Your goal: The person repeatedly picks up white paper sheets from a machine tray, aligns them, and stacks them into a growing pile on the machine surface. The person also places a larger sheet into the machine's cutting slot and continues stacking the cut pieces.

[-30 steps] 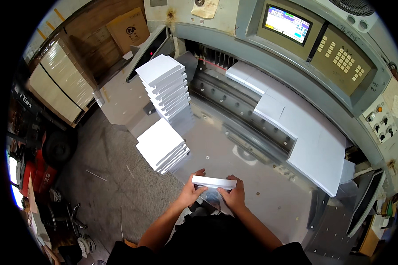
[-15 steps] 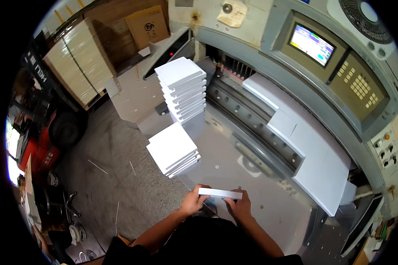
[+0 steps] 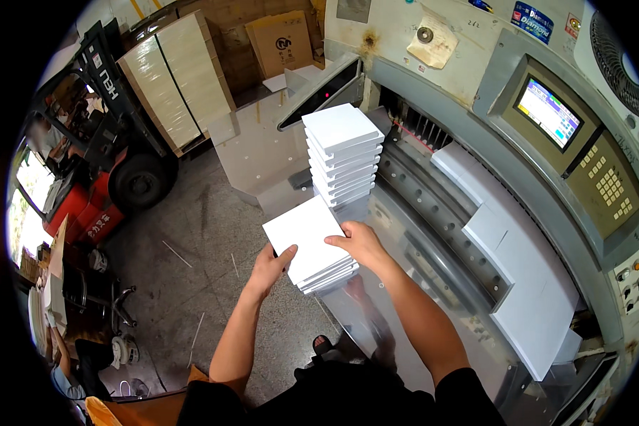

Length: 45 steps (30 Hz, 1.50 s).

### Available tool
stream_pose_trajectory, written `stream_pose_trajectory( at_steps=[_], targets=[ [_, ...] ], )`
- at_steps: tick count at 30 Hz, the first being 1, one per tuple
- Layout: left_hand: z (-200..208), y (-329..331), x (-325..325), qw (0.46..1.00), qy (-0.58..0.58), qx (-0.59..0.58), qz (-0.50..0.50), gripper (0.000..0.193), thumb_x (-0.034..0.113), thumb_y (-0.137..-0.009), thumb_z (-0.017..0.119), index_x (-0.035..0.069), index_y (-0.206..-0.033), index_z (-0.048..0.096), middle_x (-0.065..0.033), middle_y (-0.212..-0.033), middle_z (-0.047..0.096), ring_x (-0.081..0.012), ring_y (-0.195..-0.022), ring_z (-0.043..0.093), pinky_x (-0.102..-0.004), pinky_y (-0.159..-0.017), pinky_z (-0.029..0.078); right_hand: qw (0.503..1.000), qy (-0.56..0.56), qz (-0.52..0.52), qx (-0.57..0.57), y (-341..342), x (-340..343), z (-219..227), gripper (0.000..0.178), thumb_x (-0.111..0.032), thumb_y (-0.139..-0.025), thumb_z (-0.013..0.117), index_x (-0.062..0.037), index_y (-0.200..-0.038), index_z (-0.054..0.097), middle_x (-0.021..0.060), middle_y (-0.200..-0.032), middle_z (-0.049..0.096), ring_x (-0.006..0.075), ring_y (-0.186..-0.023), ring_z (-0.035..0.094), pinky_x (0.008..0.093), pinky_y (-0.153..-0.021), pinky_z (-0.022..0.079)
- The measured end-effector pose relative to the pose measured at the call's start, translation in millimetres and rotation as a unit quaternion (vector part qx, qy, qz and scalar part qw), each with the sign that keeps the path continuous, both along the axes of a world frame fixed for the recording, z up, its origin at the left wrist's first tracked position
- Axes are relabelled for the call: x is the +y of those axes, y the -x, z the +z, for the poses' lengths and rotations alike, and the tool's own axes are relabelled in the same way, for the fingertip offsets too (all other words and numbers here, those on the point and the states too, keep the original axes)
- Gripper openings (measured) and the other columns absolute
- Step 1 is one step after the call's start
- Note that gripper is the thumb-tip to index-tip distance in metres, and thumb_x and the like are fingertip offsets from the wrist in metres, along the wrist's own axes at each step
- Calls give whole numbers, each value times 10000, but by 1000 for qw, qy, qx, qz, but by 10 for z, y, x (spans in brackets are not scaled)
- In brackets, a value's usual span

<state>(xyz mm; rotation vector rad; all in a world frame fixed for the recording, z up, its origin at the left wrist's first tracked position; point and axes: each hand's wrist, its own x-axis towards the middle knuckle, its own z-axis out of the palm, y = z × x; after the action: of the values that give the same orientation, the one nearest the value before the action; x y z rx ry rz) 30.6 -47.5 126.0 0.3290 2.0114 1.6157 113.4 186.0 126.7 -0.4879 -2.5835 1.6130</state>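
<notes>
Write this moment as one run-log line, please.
left hand: holding left edge of white block | right hand: holding its right edge | white block: over shorter stack | taller stack: beyond

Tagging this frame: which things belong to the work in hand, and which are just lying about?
Work in hand:
- top white block, held by left hand and right hand
- short stack under it
- tall stack behind it
- white slabs at right, probably

Apparently just around:
- forklift
- wrapped load
- brown carton
- swivel chair
- thin strips
</notes>
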Motion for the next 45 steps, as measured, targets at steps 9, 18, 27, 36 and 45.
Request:
stream_pose_trajectory(
  at_steps=[9, 18, 27, 36, 45],
  targets=[
    [-220, 70, 35, 998, 40, -54, 9, 504, 339, -912, 698, -62, -1190, 571, -90, -949, 662, -156, -753, 600, -317, -639, 495, 997, -52, -50, -14, 64, -66, -248, 472, -395, -810, 771, 17, -1017, 677, 180, -973, 719, 303, -893, 702, 377, -792, 538],
    [-369, 151, -68, 998, 41, -43, 19, 502, 393, -933, 670, -23, -1196, 577, -84, -990, 689, -165, -814, 674, -310, -686, 555, 910, -91, -380, 139, -1972, 438, -1008, 247, -277, -913, 669, -60, -1019, 619, 142, -987, 628, 329, -888, 648, 421, -742, 525],
    [-492, -17, -289, 976, -161, -135, 57, 335, 434, -1013, 526, 121, -1093, 617, 48, -847, 572, -98, -766, 569, -247, -721, 458, 690, -417, -548, -224, -5131, 1896, -1171, 651, -582, -906, 548, -150, -1392, 523, 200, -1411, 478, 447, -1296, 416, 581, -1057, 336],
    [-1980, -1734, -753, 981, 42, -101, 160, 186, 229, -956, 561, 64, -907, 630, 27, -613, 473, -70, -508, 418, -268, -434, 330, 729, -334, -525, -286, -5057, 1614, -1328, 697, -616, -918, 492, -161, -1446, 466, 232, -1524, 339, 505, -1414, 233, 692, -1103, 170],
    [-1411, -2481, 44, 903, 171, -379, -112, 505, 418, -927, 644, -9, -1182, 553, -169, -1037, 653, -263, -921, 669, -370, -775, 558, 830, -453, -298, -130, -4046, -12, -1243, 607, -554, -877, 597, -158, -1337, 577, 195, -1436, 452, 484, -1359, 346, 717, -1050, 247]
  ],
)
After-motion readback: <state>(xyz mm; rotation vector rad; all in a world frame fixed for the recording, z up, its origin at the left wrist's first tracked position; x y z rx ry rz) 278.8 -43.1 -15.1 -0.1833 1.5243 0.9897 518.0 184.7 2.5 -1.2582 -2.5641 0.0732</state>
